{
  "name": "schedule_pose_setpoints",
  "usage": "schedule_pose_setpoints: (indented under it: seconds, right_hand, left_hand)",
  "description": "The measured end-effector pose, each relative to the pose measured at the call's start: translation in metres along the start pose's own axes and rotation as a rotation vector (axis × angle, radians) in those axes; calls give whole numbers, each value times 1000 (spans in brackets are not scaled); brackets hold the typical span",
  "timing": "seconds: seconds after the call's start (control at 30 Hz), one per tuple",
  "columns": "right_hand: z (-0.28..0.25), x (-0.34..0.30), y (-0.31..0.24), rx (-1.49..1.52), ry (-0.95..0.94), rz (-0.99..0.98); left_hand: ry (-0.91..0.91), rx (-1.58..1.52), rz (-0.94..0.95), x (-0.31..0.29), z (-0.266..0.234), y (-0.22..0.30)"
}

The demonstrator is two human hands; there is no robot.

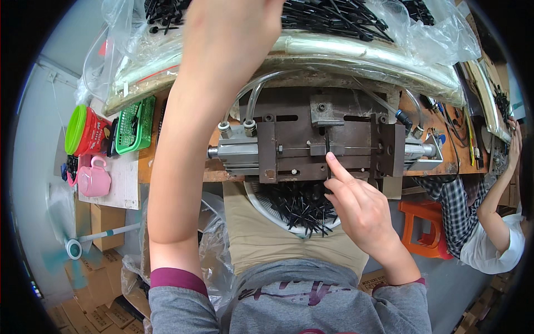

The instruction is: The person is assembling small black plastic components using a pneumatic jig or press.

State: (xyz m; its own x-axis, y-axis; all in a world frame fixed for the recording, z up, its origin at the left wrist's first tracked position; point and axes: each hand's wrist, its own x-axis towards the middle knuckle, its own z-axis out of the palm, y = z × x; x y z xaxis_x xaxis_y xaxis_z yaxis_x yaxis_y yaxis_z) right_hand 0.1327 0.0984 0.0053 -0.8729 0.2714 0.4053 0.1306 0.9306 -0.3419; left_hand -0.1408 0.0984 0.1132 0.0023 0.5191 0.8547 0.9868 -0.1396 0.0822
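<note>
Black and slim, one piece [327, 140] touches the right hand [360, 214], forefinger [341, 168] straight; left hand [236, 28], I cannot tell.

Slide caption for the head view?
Right hand touching a black piece at the metal fixture, left hand beside loose black parts.
</note>
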Motion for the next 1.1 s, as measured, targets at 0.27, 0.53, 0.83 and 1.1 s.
schedule_pose_setpoints:
  seconds: [0.27, 0.53, 0.83, 1.1]
  right_hand:
    - [-5, 8, -2, -136, -51, 17]
    - [-48, 53, 12, 81, 265, 21]
    - [-96, 207, 70, -207, 203, -245]
    - [-71, 233, 80, -535, -127, -150]
  left_hand:
    - [-416, 137, 39, 30, 22, -6]
    - [-453, -316, -387, 31, -31, 21]
    - [-379, -615, -515, -13, -61, 34]
    - [-441, -449, -370, -100, -49, 116]
